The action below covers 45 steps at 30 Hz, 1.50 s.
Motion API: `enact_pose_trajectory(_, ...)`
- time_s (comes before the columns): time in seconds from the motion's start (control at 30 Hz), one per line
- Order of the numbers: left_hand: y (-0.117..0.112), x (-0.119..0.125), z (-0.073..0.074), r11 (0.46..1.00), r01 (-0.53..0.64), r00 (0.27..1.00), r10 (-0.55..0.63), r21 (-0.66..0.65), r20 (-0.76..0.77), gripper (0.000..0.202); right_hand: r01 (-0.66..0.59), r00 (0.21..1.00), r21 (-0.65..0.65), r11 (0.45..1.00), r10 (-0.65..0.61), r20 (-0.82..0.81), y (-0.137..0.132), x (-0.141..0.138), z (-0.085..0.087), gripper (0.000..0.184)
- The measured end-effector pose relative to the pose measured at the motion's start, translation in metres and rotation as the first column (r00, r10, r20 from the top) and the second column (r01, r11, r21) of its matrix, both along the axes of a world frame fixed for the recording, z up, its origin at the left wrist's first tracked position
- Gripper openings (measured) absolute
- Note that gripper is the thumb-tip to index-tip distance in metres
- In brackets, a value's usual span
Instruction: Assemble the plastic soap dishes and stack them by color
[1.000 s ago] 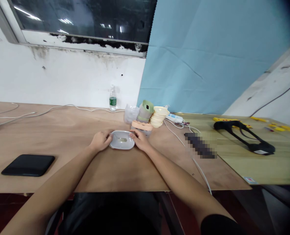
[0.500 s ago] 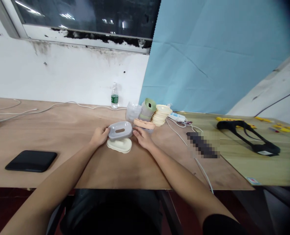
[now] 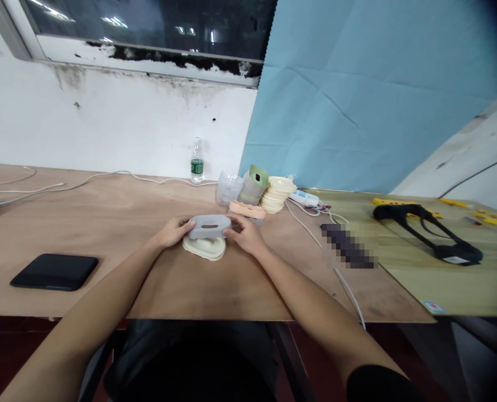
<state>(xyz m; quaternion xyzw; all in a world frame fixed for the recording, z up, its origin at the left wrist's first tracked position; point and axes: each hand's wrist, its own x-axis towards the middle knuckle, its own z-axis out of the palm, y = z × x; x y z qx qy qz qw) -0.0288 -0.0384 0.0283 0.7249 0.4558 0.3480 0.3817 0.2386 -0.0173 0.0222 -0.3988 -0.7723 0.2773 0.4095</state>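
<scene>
Both hands grip a grey tray over a cream base.

The left hand (image 3: 171,231) and right hand (image 3: 246,234) each curl their fingers around one end of the grey tray (image 3: 210,226), held level between them. It sits directly over the cream base (image 3: 204,249) on the surface (image 3: 156,285); I cannot tell whether the two touch. Just beyond the right hand lie a peach piece (image 3: 247,210) and a stack of cream dishes (image 3: 277,194). A black pad (image 3: 55,271) lies well to the left of the left hand.

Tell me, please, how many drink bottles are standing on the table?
1. The green-labelled bottle stands at the back of the table, by the white wall; another could be hidden behind the plastic stack.
</scene>
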Motion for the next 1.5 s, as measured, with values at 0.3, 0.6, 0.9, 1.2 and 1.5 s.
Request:
enact_pose_trajectory(0.3, -0.001, 0.0, 0.002, 0.988, 0.092, 0.991, -0.079, -0.121, 0.108, 0.071, 0.006, 1.0, -0.075, 0.997, -0.008, -0.022, 0.006, 0.008, -0.001, 0.057)
enact_pose_trajectory(0.6, -0.002, 0.004, -0.003, 0.96, 0.128, 0.95, -0.047, -0.249, 0.309, 0.083, -0.056, 0.992, -0.303, 0.951, 0.018, -0.127, 0.001, 0.009, 0.007, 0.057)
enact_pose_trajectory(0.9, -0.003, 0.005, -0.004, 0.96, 0.087, 0.959, -0.008, -0.267, 0.283, 0.08, 0.003, 0.996, -0.389, 0.921, -0.036, -0.078, 0.005, 0.005, -0.004, 0.061)
enact_pose_trajectory(1.2, -0.003, 0.006, -0.004, 0.977, 0.072, 0.967, -0.018, -0.203, 0.254, 0.081, -0.017, 0.997, -0.213, 0.977, 0.001, -0.073, 0.015, 0.009, -0.013, 0.055)
enact_pose_trajectory(1.5, -0.002, 0.003, -0.01, 0.987, -0.122, 0.992, 0.124, 0.107, -0.011, 0.07, -0.059, 0.998, -0.155, 0.986, 0.057, -0.017, 0.008, 0.007, -0.009, 0.056)
